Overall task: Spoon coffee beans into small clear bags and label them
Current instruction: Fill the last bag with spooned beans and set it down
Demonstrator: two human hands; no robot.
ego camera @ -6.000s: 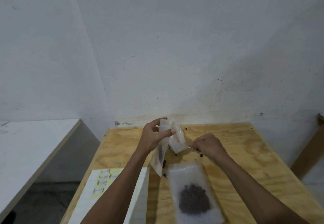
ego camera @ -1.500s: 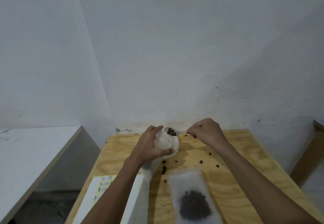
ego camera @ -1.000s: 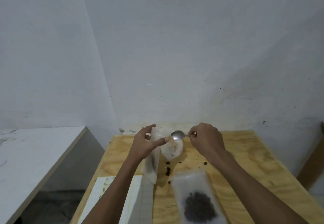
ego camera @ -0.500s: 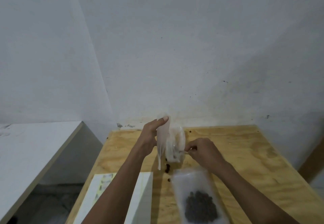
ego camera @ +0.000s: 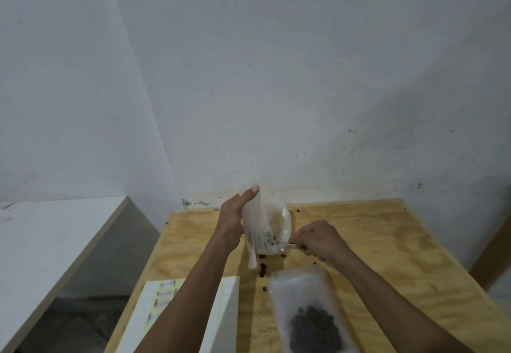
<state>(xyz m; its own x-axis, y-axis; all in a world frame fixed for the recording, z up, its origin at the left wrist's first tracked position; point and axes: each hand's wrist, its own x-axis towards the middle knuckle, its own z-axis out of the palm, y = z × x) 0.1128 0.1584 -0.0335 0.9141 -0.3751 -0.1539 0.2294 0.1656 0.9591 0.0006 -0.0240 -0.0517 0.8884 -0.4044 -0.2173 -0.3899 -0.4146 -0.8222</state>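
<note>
Bag (ego camera: 264, 231) between both hands

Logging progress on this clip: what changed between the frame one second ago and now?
The right hand has brought the spoon down from the mouth of the small bag to its lower part. The left hand has raised that bag more upright, thumb up along its edge. Both grips are kept. The filled bag, loose beans and label sheet lie on the table as before.
</note>
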